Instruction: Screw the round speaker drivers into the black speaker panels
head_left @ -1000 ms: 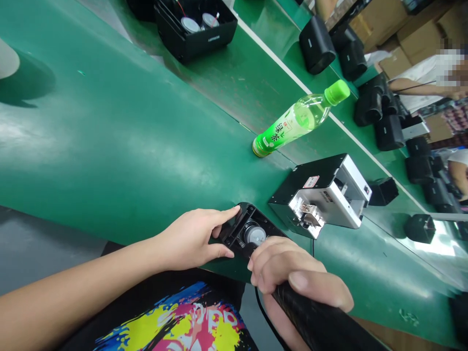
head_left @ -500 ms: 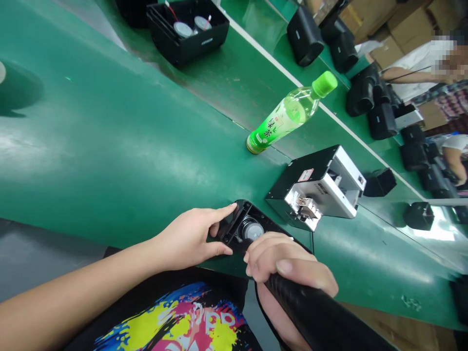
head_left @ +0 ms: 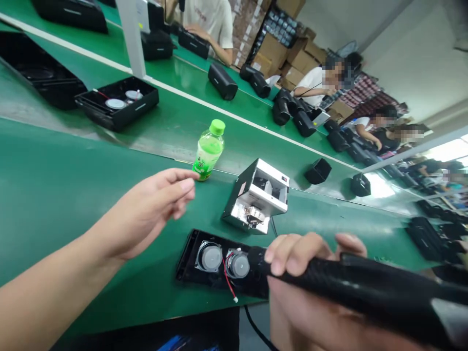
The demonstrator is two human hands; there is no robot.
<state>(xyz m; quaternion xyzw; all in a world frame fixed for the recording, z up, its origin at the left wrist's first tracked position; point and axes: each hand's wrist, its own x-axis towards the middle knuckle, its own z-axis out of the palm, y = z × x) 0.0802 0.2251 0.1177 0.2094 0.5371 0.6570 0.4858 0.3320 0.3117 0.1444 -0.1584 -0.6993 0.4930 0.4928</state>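
My right hand [head_left: 310, 273] is wrapped round a black electric screwdriver [head_left: 351, 280], whose front end is over the right part of a black speaker panel [head_left: 215, 287]. The panel lies on the green bench, with two round speaker drivers [head_left: 211, 257] and a red wire [head_left: 228, 280] with a white plug. Up and left of the panel, my left hand [head_left: 157, 200] hangs in the air, fingers loosely stretched, nothing visible in them. Its fingertips overlap the base of a green tea bottle [head_left: 208, 151] in view; touching, I cannot tell. A silver and black screw feeder [head_left: 258, 197] stands behind the panel.
An open black speaker housing [head_left: 120, 109] with two drivers stands at the back left, beside another black housing [head_left: 44, 73]. A white post [head_left: 131, 39] rises behind them. Black speakers line the far belt [head_left: 248, 129], where several people work. A black cable [head_left: 256, 326] hangs at the bench's front edge.
My left hand has let go of the panel and lifted up and left. My right hand still grips the screwdriver, now further right along the panel. The view has tilted up, showing more of the room.
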